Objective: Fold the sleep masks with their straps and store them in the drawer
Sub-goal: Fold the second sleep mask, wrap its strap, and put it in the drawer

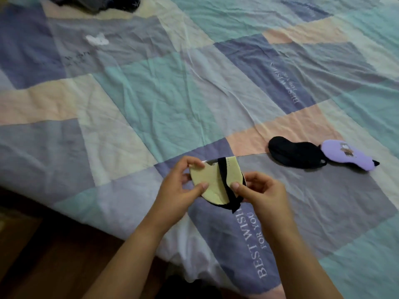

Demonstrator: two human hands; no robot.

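Note:
A pale yellow sleep mask (pixel 212 186) is folded in half, with its black strap (pixel 225 186) wound across it. My left hand (pixel 180 190) pinches its left side between thumb and fingers. My right hand (pixel 262 192) holds its right edge, thumb pressed on the strap. The mask is lifted just above the bed near the front edge. To the right, a black sleep mask (pixel 294 154) lies flat on the bed. A purple sleep mask (pixel 346 155) with a small printed picture lies touching its right end. No drawer is in view.
The bed is covered by a wrinkled patchwork sheet (pixel 172 93) in blue, teal, peach and cream blocks with printed words. Dark clothing (pixel 97 3) is piled at the far top left. A wooden floor (pixel 43 255) shows at the lower left, beside the bed's edge.

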